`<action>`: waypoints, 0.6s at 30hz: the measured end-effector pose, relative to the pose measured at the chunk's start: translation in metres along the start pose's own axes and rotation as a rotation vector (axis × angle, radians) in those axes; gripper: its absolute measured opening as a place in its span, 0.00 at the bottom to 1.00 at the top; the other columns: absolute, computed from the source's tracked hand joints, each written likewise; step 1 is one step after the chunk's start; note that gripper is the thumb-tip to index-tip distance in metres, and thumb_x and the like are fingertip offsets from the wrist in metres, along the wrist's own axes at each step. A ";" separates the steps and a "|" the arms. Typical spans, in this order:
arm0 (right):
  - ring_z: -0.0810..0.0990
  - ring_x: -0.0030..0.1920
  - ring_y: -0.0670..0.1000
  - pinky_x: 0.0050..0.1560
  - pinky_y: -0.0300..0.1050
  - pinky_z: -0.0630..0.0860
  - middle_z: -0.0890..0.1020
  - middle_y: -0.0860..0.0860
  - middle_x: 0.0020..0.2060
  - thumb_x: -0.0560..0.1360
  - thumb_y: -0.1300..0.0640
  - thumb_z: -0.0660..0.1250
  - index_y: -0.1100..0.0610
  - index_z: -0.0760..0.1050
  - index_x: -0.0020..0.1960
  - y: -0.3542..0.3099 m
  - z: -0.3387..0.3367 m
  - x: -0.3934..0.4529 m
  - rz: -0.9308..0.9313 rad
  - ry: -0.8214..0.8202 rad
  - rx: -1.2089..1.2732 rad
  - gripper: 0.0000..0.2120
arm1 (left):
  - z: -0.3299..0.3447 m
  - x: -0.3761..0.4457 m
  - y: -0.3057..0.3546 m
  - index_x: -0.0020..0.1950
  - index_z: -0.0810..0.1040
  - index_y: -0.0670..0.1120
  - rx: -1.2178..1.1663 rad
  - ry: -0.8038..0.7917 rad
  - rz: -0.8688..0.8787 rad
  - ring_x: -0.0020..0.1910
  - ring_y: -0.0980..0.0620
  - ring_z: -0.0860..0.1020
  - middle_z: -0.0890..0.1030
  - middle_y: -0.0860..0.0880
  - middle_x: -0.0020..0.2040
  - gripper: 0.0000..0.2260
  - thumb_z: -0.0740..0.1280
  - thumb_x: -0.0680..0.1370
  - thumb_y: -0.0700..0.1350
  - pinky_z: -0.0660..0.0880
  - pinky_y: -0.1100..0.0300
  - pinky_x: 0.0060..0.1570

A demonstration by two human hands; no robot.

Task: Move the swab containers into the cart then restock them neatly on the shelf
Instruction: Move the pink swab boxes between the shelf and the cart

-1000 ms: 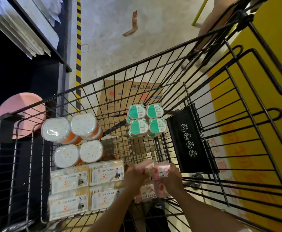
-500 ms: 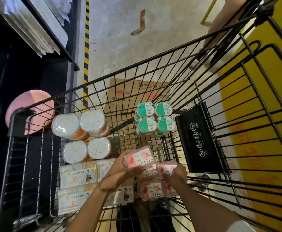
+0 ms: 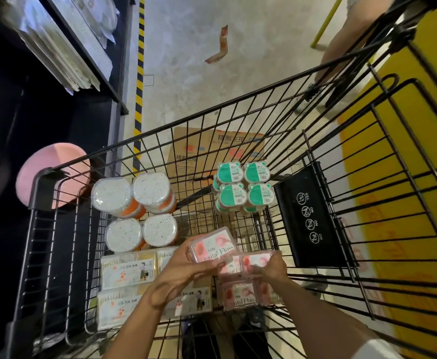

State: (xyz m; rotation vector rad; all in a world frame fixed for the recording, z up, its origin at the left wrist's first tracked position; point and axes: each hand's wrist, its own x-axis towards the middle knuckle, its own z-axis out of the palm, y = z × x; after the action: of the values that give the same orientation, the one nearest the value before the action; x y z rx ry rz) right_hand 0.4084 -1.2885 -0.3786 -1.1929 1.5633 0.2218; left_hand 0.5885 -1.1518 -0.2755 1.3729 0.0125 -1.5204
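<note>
Both hands are down inside the wire cart (image 3: 238, 120). The left hand (image 3: 186, 273) grips a pink floss box (image 3: 212, 246), lifted and tilted above the pink boxes (image 3: 240, 294) lying on the cart floor at about five o'clock. The right hand (image 3: 271, 268) has its fingers curled over the top of another pink box (image 3: 257, 259) in that pile. Round white swab tubs (image 3: 134, 211) stand at nine o'clock, flat yellow swab packs (image 3: 126, 273) at seven, green-lidded tubs (image 3: 243, 187) at twelve. A dark shelf (image 3: 87, 55) sits outside the cart, off at ten o'clock.
</note>
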 end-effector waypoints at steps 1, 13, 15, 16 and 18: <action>0.81 0.45 0.54 0.34 0.44 0.80 0.81 0.58 0.51 0.64 0.65 0.78 0.63 0.68 0.56 -0.005 -0.003 -0.002 0.005 -0.030 0.050 0.26 | -0.001 -0.003 0.002 0.64 0.71 0.43 -0.006 0.016 0.000 0.54 0.41 0.81 0.82 0.40 0.55 0.30 0.74 0.65 0.28 0.81 0.55 0.45; 0.75 0.61 0.58 0.59 0.62 0.76 0.74 0.55 0.62 0.62 0.60 0.80 0.54 0.64 0.68 -0.112 -0.041 -0.115 -0.410 -0.262 0.222 0.40 | -0.008 -0.099 0.057 0.64 0.73 0.44 -0.167 0.181 0.224 0.57 0.38 0.78 0.80 0.39 0.59 0.33 0.72 0.60 0.29 0.80 0.48 0.50; 0.76 0.60 0.59 0.58 0.63 0.76 0.75 0.55 0.61 0.59 0.57 0.80 0.53 0.67 0.66 -0.126 -0.047 -0.143 -0.475 -0.337 0.244 0.39 | -0.004 -0.125 0.066 0.65 0.72 0.45 -0.187 0.191 0.279 0.57 0.35 0.78 0.80 0.39 0.59 0.34 0.72 0.61 0.28 0.81 0.51 0.45; 0.77 0.59 0.59 0.58 0.63 0.76 0.77 0.56 0.60 0.60 0.58 0.79 0.54 0.68 0.65 -0.132 -0.049 -0.156 -0.485 -0.391 0.276 0.37 | -0.002 -0.139 0.069 0.65 0.72 0.45 -0.191 0.200 0.314 0.56 0.34 0.79 0.80 0.39 0.59 0.33 0.72 0.62 0.28 0.81 0.54 0.43; 0.80 0.58 0.59 0.56 0.60 0.78 0.80 0.57 0.57 0.60 0.61 0.78 0.55 0.69 0.64 -0.142 -0.055 -0.183 -0.481 -0.504 0.334 0.35 | 0.004 -0.169 0.072 0.65 0.71 0.46 -0.186 0.229 0.390 0.54 0.34 0.80 0.79 0.38 0.60 0.32 0.72 0.64 0.29 0.81 0.56 0.43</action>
State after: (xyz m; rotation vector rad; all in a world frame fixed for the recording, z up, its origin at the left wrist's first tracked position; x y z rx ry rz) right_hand 0.4621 -1.2900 -0.1466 -1.1023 0.8091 -0.0552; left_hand 0.6003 -1.0771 -0.1075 1.3036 0.0264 -1.0093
